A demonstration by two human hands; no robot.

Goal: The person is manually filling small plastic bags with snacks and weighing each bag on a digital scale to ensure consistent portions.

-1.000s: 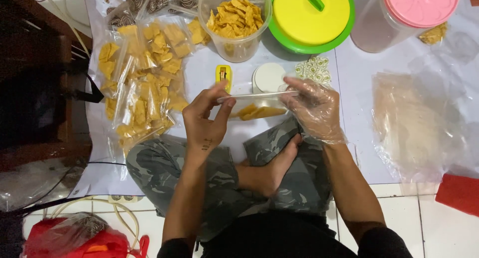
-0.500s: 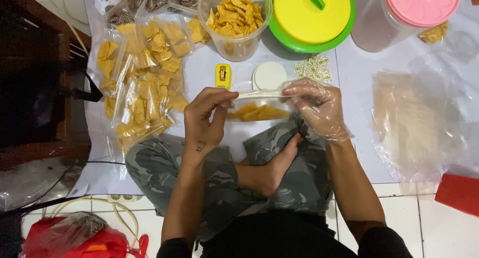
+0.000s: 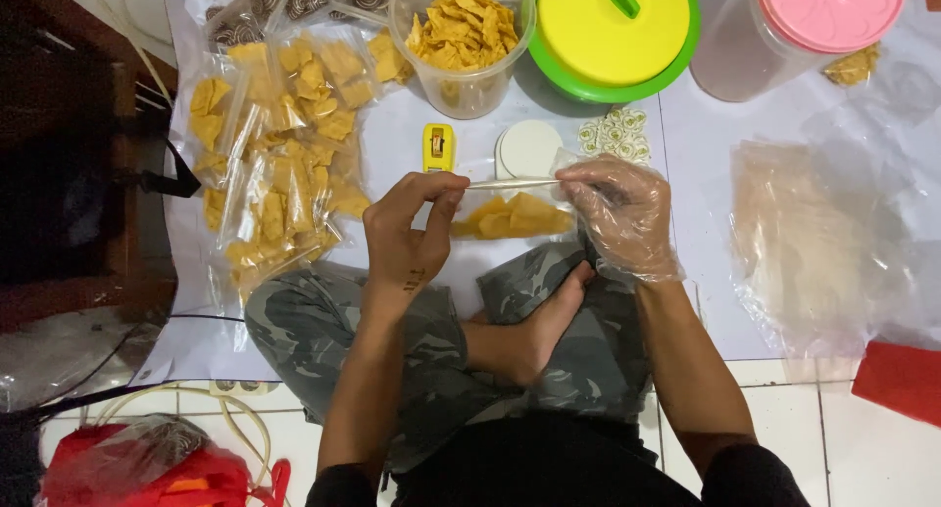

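Note:
I sit cross-legged on the floor. My bare left hand (image 3: pixel 407 231) pinches the left end of a small clear plastic bag (image 3: pixel 512 211) holding yellow chips. My right hand (image 3: pixel 618 208), in a clear plastic glove, pinches the bag's right end, so its folded top edge is stretched flat between both hands. The bag hangs just above the white sheet (image 3: pixel 402 144) in front of my knees.
A pile of filled chip bags (image 3: pixel 279 144) lies at the left. Behind the hands are a yellow stapler (image 3: pixel 438 146), a white lid (image 3: pixel 527 147), a clear tub of chips (image 3: pixel 463 42), a yellow-lidded green container (image 3: pixel 613 32) and a pink-lidded jar (image 3: pixel 804 27). Empty clear bags (image 3: pixel 814 233) lie right.
Both hands have lowered the bag slightly toward me and pulled its top edge tauter; the chips have settled to the bottom.

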